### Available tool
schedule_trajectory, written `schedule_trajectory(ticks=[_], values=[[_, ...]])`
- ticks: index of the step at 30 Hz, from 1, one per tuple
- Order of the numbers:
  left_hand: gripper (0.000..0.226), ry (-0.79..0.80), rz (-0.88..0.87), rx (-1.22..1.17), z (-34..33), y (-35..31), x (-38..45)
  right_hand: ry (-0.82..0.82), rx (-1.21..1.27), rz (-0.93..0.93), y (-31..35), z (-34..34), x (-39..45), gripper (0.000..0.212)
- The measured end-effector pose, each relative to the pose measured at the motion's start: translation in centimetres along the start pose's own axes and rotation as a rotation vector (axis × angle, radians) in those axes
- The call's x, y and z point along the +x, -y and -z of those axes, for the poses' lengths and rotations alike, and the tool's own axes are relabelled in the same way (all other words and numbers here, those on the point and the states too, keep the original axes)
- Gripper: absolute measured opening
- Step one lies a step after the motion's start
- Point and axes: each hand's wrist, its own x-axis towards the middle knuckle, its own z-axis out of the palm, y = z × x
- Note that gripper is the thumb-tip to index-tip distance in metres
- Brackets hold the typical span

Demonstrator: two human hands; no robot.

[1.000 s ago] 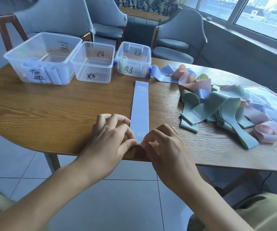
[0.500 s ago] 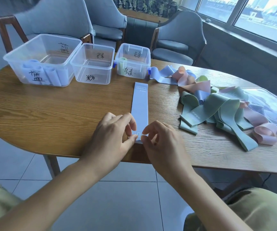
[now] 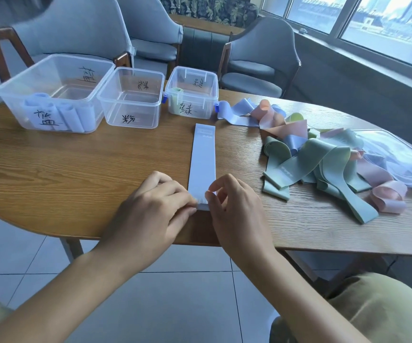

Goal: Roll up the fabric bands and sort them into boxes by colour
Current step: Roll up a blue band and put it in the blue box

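A pale blue fabric band (image 3: 203, 159) lies flat and straight on the wooden table (image 3: 76, 169), running away from me. Its near end is curled into a small first turn. My left hand (image 3: 150, 214) and my right hand (image 3: 234, 211) both pinch that curled end between thumb and fingers. Three clear boxes stand at the back left: a large box (image 3: 51, 102) with rolled blue bands inside, a middle box (image 3: 131, 100) with nothing in it, and a small box (image 3: 192, 94) holding a green roll.
A tangled heap of green, pink and blue bands (image 3: 323, 159) lies on the right of the table, beside a clear lid (image 3: 398, 154). Grey chairs (image 3: 261, 58) stand behind the table. The table's front edge is just under my hands.
The near end of the blue band has been turned over into a small roll. Both hands have shifted slightly forward along the band with it.
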Motion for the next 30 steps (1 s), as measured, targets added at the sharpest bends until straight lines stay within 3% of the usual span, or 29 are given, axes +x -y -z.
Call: schedule_trajectory(ticks=[6, 10, 13, 23, 30], values=[[0.022, 0.043, 0.033, 0.028, -0.3, 0.8, 0.0, -0.165, -0.158, 0.221, 0.0, 0.2, -0.7, 0.008], [0.035, 0.077, 0.066, 0.026, -0.2, 1.0, 0.2, -0.158, -0.279, 0.347, -0.4, 0.9, -1.6, 0.011], [0.038, 0.109, 0.088, 0.044, -0.1, 1.0, 0.4, -0.040, -0.245, 0.321, -1.1, 0.9, -2.0, 0.008], [0.059, 0.309, 0.181, 0.152, 0.1, 1.1, 1.0, 0.026, -0.225, 0.330, -1.5, 0.7, -1.8, 0.031], [0.078, 0.318, 0.216, 0.146, 0.4, 1.3, 1.1, 0.078, -0.290, 0.322, -1.6, 0.6, -1.4, 0.035]])
